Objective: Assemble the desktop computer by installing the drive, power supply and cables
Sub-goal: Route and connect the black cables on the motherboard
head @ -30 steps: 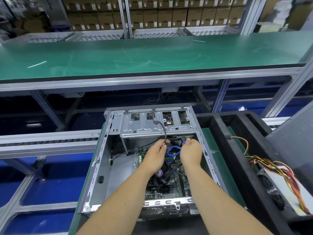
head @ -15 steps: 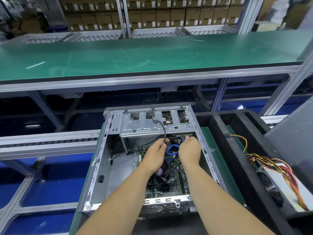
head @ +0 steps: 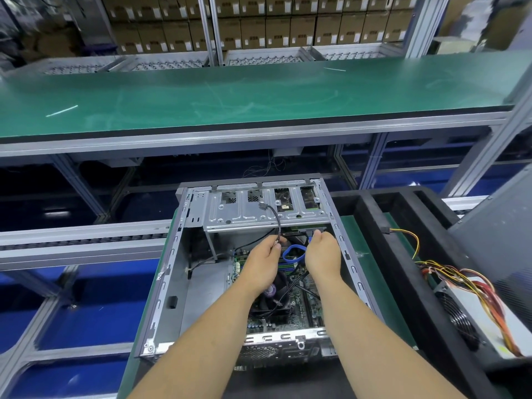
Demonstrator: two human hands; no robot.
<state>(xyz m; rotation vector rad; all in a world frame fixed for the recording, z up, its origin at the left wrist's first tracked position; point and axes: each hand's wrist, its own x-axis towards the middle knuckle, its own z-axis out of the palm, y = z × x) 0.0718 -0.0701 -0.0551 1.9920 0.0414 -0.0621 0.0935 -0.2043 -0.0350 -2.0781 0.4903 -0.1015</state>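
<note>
- Barely shifted since a second ago: both hands a touch deeper under the drive cage (head: 266,210), the open computer case (head: 169,272) lying flat in the same spot on the green mat
- Power supply (head: 478,315) still outside the case, resting in the black foam tray (head: 403,254) to the right with its coloured wires (head: 466,283) loose over it, so clearly not yet installed
- Left hand (head: 263,264) reaching over the motherboard (head: 299,303), fingers curled round the black cable (head: 276,223) that hangs down from the cage top
- Right hand (head: 322,254) just beside it, fingertips pressed up to the drive (head: 305,228) edge under the cage, where the end of the blue cable (head: 293,253) meets it; exact pinch hidden by the hand itself, cannot tell how the fingers close
- Blue cable looped between the two hands, above the memory slots, its far end seemingly at the drive connector
- Judged step: seating the data plug into the drive, nearly home
- Left to do: power supply in, its leads plugged
- Risk: plug skewed in the cramped gap below the cage
</note>
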